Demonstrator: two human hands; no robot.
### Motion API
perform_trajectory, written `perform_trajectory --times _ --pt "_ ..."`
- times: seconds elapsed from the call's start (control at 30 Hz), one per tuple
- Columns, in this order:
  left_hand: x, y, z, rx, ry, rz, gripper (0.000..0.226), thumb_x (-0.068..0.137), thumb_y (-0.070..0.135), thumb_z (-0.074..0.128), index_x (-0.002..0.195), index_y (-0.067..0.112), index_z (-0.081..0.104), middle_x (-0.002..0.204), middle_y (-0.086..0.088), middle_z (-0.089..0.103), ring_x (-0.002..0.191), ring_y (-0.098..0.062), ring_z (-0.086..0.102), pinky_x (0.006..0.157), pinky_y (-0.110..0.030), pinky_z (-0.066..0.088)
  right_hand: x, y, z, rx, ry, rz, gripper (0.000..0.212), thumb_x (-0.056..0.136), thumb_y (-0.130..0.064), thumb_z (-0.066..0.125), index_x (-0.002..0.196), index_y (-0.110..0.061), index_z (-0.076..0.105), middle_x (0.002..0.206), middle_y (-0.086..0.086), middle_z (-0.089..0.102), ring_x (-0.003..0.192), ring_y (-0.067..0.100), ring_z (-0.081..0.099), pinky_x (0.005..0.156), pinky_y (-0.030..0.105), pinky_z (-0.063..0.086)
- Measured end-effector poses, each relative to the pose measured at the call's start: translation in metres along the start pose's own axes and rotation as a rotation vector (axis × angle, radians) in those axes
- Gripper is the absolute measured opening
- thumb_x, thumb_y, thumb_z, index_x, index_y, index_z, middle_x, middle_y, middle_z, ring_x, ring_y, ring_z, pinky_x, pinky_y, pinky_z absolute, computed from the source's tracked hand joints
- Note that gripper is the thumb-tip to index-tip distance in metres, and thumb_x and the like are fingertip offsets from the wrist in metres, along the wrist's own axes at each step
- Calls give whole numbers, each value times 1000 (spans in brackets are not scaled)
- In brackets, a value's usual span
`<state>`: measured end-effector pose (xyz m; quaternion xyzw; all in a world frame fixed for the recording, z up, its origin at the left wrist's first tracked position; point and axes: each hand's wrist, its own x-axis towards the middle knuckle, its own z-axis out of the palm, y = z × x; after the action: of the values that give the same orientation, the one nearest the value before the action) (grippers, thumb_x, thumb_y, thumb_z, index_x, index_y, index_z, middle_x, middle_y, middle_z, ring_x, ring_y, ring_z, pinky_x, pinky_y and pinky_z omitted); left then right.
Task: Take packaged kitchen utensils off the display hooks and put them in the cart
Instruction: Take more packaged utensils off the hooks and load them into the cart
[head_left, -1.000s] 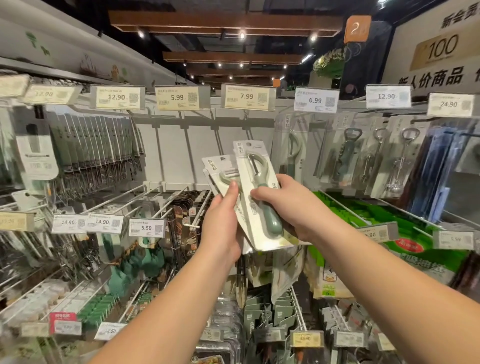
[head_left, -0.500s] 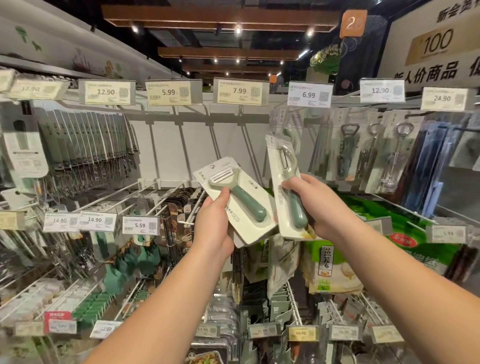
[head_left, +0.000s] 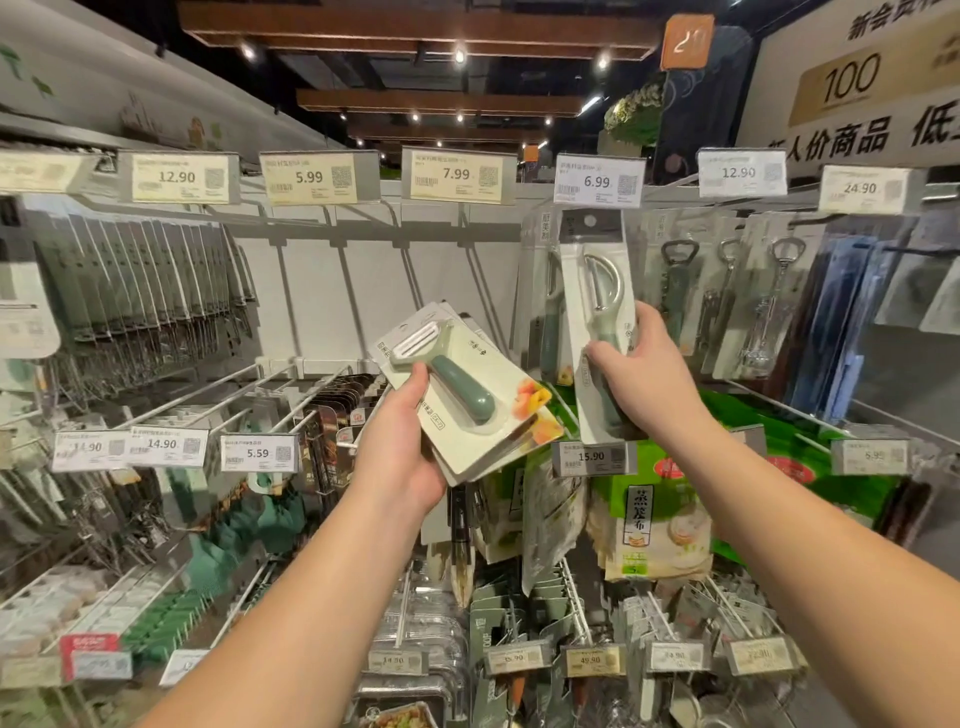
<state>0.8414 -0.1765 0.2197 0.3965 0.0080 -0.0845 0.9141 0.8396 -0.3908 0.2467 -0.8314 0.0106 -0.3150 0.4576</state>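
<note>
Left hand (head_left: 402, 457) grips stacked Y-peeler cards (head_left: 467, 395), thumb over the front; cards fan up and right of the palm. Right hand (head_left: 641, 374) pinches swivel-peeler card (head_left: 597, 312) upright, card top above the fingers, under the 6.99 tag (head_left: 598, 182).

Two hands (head_left: 400, 441) (head_left: 641, 374) hold three carded peelers (head_left: 462, 384) (head_left: 597, 312); three bottle openers (head_left: 727, 306) hang.

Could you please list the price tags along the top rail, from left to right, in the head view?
12.90 tag → 5.99 tag → 7.99 tag → 6.99 tag → second 12.90 tag → 24.90 tag. A further tag at the far left is too blurred to read.
</note>
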Motion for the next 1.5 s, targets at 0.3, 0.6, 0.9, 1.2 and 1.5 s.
perform_trajectory --times 0.3,0.6,0.9,1.2,1.5 --pt "0 2 1 28 -20 -8 28 102 35 53 115 16 69 105 -10 77 96 -33 74 75 -51 61 8 3 9 26 10 -31 61 94 -27 60 149 -21 33 120 -10 52 104 10 52 85 26 37" --pt "5 4 -1 41 -25 18 30 103 34 52 120 15 67 109 -12 76 101 -36 72 92 -60 54 33 11 20 -6 -22 -10 57 94 -29 57 146 -20 34 121 -1 56 105 21 57 84 32 41" --pt "7 3 3 34 -5 34 30 102 33 53 120 14 67 111 -13 75 104 -37 71 96 -64 50 56 19 40 -216 -12 52 65 95 -38 57 147 -5 36 133 14 57 119 31 56 83 35 42" --pt "8 -2 7 28 6 54 28 103 33 52 115 14 68 110 -12 76 105 -36 71 98 -60 50 78 22 48 -302 -22 68 57 94 -42 58 135 -4 48 130 14 52 101 30 57 75 33 40" --pt "7 -7 13 49 11 88 30 103 33 51 122 15 65 111 -11 76 104 -35 72 96 -59 52 78 24 44 -230 -66 71 78 93 -42 62 154 -9 27 142 15 47 119 32 57 92 44 51"
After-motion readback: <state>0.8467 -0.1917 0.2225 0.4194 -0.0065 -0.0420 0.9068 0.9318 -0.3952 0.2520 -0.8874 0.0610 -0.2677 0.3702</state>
